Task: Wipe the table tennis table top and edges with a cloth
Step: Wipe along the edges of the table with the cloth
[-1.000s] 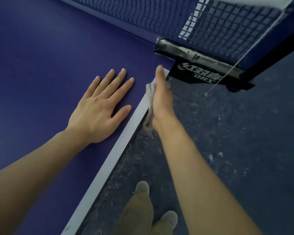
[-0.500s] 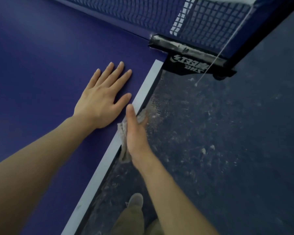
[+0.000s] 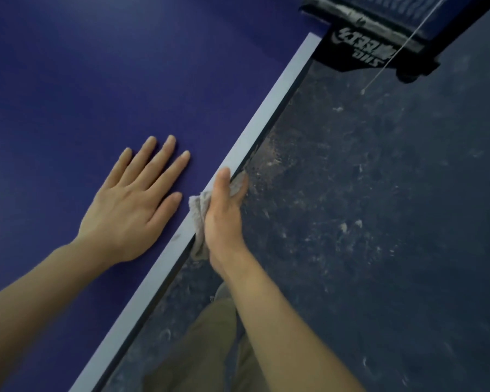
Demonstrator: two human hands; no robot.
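Pressing the cloth (image 3: 199, 219) along the table (image 3: 82, 80) edge mid-frame, the right hand (image 3: 224, 219) grips it; the left hand (image 3: 130, 210) lies spread; much edge looks unwiped.

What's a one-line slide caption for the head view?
Right hand grips a grey cloth against the table's side edge; left hand rests flat on the blue top.

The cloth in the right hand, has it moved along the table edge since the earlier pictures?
Yes. The cloth, held by the right hand, has slid along the white edge line, away from the net clamp, toward the person.
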